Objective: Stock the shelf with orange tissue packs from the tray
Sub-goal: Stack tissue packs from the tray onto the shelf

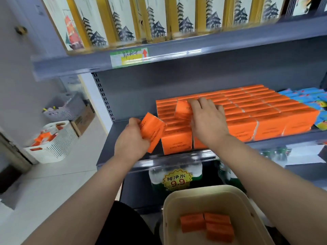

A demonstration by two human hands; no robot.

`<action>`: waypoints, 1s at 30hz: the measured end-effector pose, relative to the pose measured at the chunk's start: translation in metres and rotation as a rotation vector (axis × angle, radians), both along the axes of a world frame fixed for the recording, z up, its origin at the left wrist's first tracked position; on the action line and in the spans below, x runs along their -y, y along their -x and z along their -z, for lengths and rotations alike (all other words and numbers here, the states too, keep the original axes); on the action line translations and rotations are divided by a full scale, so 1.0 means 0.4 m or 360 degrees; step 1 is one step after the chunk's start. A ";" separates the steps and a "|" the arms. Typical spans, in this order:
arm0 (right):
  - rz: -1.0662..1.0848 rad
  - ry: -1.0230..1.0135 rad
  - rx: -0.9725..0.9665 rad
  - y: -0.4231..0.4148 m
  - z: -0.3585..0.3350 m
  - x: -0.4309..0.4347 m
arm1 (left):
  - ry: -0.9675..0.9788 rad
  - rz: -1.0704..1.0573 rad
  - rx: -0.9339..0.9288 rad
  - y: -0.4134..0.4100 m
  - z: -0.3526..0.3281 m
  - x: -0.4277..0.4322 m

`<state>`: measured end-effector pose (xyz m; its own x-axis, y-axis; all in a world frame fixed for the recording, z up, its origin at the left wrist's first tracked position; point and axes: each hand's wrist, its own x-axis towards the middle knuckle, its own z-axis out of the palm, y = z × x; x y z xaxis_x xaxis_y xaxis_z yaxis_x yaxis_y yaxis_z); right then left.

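Gripping an orange tissue pack point(153, 131), possibly two held together, by its near end, the left hand point(131, 138) hangs just at nine o'clock of the stacked rows point(265, 110). The right hand point(208, 121) curves its fingers over a second pack point(183, 109), which sits askew on the top layer near the stack's left front corner. The step in hand looks like seating that second pack. It should be turned square with the rows and pressed flat with light, even fingers, since the soft wrapping would likely crumple under a hard squeeze. The left hand's pack then seems meant for the bare shelf point(120, 138) at nine o'clock of the stack, with its printed face set to match its neighbours. A careless push might nudge the front packs toward the shelf lip. Toward six o'clock, below both arms, the cream tray point(169, 200) holds three more orange packs point(206, 223). Blue packs point(307, 98) border the stack at three o'clock, and a white basket point(58, 138) stands on the floor at nine o'clock.
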<state>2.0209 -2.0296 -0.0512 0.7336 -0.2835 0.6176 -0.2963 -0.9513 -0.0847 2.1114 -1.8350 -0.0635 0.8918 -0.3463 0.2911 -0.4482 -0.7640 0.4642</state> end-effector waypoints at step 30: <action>-0.0119 -0.0021 -0.0267 -0.345 0.060 0.155 | -0.1033 -0.0294 0.0193 -0.576 0.099 0.212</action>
<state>2.1591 -2.0916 -0.0753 0.8454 -0.2316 0.4812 -0.2357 -0.9704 -0.0529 2.3417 -1.9200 -0.1031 0.9272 -0.3297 0.1776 -0.3036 -0.9394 -0.1589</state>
